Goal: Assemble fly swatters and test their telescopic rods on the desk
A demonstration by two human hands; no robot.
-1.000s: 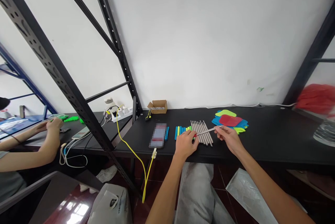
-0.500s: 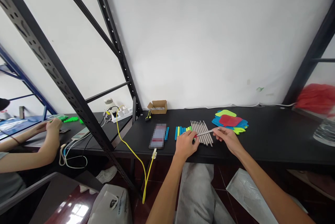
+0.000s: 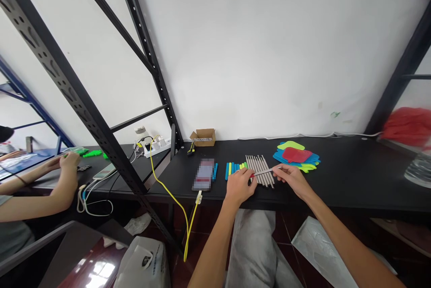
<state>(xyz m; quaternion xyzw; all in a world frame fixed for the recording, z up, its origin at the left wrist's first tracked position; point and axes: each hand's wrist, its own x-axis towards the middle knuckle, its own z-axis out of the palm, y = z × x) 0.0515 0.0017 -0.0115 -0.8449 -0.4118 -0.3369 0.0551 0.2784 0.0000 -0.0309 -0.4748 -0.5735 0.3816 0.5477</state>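
Observation:
My left hand [image 3: 239, 185] is closed around a red end piece [image 3: 252, 175] of a thin silvery rod [image 3: 263, 172]. My right hand [image 3: 292, 179] pinches the rod's other end between thumb and fingers. Below the held rod, several similar thin silvery rods [image 3: 258, 162] lie side by side on the black table. Several short blue, yellow and green tubes [image 3: 231, 170] are lined up to their left, partly covered by my left hand. Flat blue, yellow and red pieces [image 3: 296, 155] are piled just beyond my right hand.
A phone [image 3: 203, 175] with a yellow cable [image 3: 171, 202] lies left on the table [image 3: 357, 171]. Behind it stands a small open cardboard box [image 3: 204, 138]. A black metal rack post [image 3: 84, 104] rises at left. Beyond it, a co-worker's hands [image 3: 67, 161] are near green pieces.
Almost nothing differs. My right hand has shifted very slightly left along the rod, while my left hand stays in place.

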